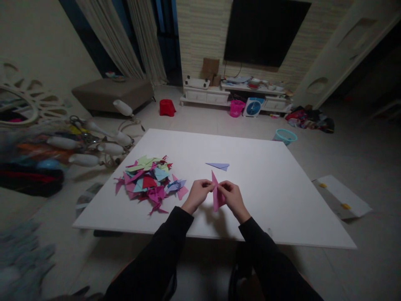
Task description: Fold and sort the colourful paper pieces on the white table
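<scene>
A folded piece of pink paper (216, 197) is held up just above the white table, upright between my two hands. My left hand (198, 193) pinches its left side near the middle. From the right, my right hand (232, 197) grips the same paper with thumb and fingertips. Just beyond my hands lies a folded purple paper (218, 166), long and pointed toward the left. To the left of my left hand spreads a heap of folded paper pieces (147, 179) in pink, green, blue and red, some shaped like birds.
The white tabletop (269, 184) reaches out on both sides of my hands. A lamp with several white shades (109, 148) stands close to its left edge. Past the far right corner is a turquoise basket (285, 136). A white board (343, 196) sits low at the right.
</scene>
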The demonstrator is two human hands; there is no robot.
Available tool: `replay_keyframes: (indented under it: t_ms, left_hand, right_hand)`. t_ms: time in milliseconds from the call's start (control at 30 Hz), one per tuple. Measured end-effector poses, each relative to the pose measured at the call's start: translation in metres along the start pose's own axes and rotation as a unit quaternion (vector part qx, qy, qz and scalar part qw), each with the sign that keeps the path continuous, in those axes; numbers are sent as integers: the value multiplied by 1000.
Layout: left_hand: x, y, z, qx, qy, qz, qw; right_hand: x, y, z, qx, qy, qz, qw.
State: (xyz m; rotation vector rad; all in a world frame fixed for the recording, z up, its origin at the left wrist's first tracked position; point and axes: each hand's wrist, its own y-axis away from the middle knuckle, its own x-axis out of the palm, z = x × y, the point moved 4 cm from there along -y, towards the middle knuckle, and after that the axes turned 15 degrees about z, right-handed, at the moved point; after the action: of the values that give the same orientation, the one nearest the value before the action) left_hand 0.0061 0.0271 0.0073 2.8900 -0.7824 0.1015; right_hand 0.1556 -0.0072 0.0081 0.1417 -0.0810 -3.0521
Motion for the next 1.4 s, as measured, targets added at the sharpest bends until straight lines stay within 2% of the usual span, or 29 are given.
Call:
replay_keyframes:
  t_ms: [133, 233, 400, 500, 600, 700, 800, 933, 1033, 1133, 1400]
  left_hand:
    - [-1, 5, -5, 6, -1, 5, 1000]
    - [-3, 6, -7, 10, 5, -5, 1000]
    - [-5, 4, -7, 12, 24, -11, 1000]
    - [-8, 1, -10, 12, 11, -23, 1000]
    - [-11, -1, -13, -3, -3, -42, 999]
    - [-9, -1, -16, -12, -6, -24, 1000]
    - [-4, 3, -17, -10, -22, -4, 1000]
    - [-2, 11, -21, 3, -45, 3, 999]
    - [-7, 15, -26, 5, -46, 1, 999]
    - [-12, 19, -29, 1, -46, -1, 999]
    - [-21, 24, -34, -2, -41, -14, 999]
  right_hand:
    - [1, 0, -4, 19, -93, 22, 995]
    - [1, -1, -6, 21, -113, 40, 993]
    - [-6, -5, -6, 21, -48, 36, 998]
    - [-17, -5, -3, 7, 27, -9, 1000]
    - [-30, -5, 0, -26, 141, -71, 987]
    - [-37, -15, 1, -85, 278, -118, 949]
    - [-35, -41, -2, -100, 453, -117, 878]
    - [-27, -93, -12, -32, 650, -52, 758]
    - [-21, -126, -21, -10, 709, 16, 705]
    - [-17, -147, -31, -7, 715, 40, 698]
    - [-11, -166, -70, -6, 689, 61, 722]
